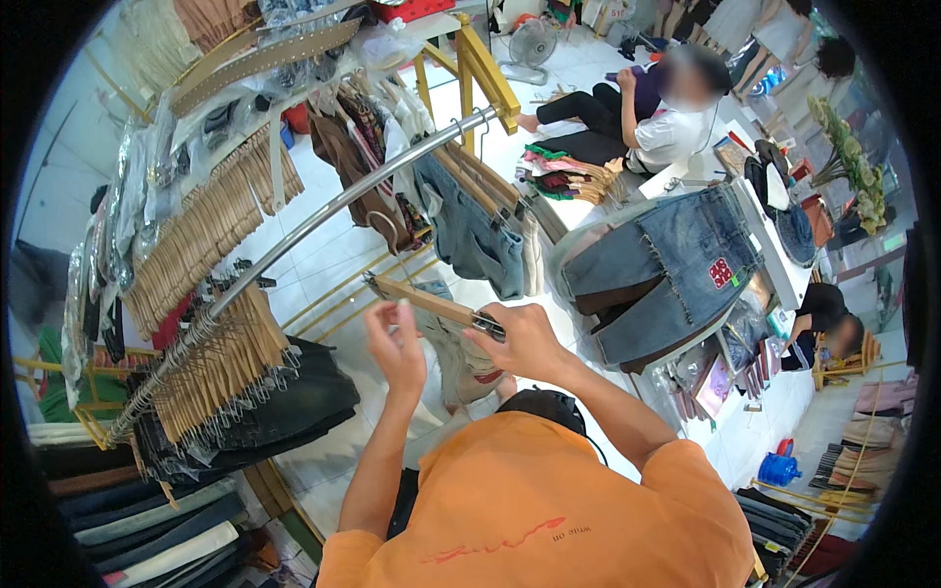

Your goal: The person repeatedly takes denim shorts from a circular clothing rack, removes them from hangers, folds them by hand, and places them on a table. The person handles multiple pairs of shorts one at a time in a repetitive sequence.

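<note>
A wooden clip hanger (434,301) with a metal hook lies slantwise in front of me. My right hand (526,342) grips its right end at the metal clip (488,325), thumb beneath and fingers over the top. Just below the bar's left half is my left hand (401,349), fingers raised and apart, holding nothing; whether it touches the wood I cannot tell. The far clip (371,283) sticks out beyond that hand. Under the hanger shows a pale garment (467,360), partly hidden by my hands; how it is attached is unclear.
A metal clothes rail (353,187) crosses ahead, carrying denim shorts (470,228) and many wooden hangers (220,360). Denim skirts (662,272) lie at a white counter on the right. A seated person (662,110) holds purple cloth near a pile of hangered clothes (570,173).
</note>
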A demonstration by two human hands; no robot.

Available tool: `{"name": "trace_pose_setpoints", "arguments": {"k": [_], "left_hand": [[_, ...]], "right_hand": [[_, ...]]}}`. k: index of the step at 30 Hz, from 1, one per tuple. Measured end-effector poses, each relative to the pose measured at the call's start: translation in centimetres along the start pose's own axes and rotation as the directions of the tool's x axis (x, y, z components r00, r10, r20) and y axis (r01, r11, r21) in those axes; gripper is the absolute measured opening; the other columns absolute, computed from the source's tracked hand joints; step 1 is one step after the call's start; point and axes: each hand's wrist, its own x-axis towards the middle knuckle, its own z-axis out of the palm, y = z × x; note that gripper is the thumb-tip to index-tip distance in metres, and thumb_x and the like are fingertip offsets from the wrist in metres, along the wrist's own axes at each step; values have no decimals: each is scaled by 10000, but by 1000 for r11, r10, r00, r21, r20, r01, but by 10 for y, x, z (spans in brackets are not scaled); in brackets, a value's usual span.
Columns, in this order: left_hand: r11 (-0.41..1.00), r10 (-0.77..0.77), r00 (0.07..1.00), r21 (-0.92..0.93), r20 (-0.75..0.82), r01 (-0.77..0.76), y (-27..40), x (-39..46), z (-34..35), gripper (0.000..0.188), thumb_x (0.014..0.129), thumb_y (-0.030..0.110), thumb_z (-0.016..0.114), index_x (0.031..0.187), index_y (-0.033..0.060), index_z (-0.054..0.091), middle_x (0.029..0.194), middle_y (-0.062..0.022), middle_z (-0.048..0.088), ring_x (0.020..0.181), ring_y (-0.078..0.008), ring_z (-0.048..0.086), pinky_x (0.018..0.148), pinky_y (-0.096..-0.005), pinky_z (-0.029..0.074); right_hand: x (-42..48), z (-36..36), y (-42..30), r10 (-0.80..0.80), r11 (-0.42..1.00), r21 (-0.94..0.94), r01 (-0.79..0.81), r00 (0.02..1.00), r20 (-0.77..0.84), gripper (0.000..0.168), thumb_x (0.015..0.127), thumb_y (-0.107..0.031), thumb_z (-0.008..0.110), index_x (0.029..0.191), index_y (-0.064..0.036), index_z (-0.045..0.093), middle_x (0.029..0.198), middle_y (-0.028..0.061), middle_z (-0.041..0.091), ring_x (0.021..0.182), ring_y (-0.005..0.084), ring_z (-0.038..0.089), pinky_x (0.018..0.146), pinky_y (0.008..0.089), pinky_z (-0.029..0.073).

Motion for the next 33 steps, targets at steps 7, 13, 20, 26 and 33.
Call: {"name": "trace_pose_setpoints", "arguments": {"k": [7,13,20,26,33], "left_hand": [[800,-504,832,-236,232,551,1,60,54,731,957,347,811,1392,-74,401,1067,-154,669,746,-195,684,626,-329,620],[859,-412,868,-199,276,472,9,112,89,818,938,302,822,1461,-152,386,1077,-142,681,836,-202,708,683,-340,614],[904,-351,883,-133,312,407,-26,177,115,730,958,296,801,1445,-130,462,1129,-151,721,843,-198,733,657,-336,624],[916,-340,880,-94,332,389,-77,203,126,687,984,295,769,1453,-109,471,1094,-122,736,853,-183,735,661,-326,622],[915,-355,871,-62,339,398,-85,194,128,600,1001,263,747,1436,-73,506,1089,-108,734,840,-168,724,643,-322,614]], "right_hand": [[2,23,28,57,998,-7,-59,985,-161,296,910,-298,833,954,-21,735,666,190,692,579,407,675,554,474,525],[30,18,31,150,988,10,-152,960,-235,329,936,-319,821,1030,-15,737,788,218,739,696,436,714,628,497,552],[75,34,61,158,985,-20,-172,939,-305,412,939,-384,820,1103,-14,747,696,216,707,614,414,700,603,476,553],[90,44,76,244,968,-13,-251,949,-199,356,964,-341,760,1118,-22,727,860,245,757,778,466,733,722,534,587],[78,45,93,148,985,-54,-162,969,-199,380,969,-357,755,1107,-4,732,970,243,775,879,431,754,780,503,600]]}}
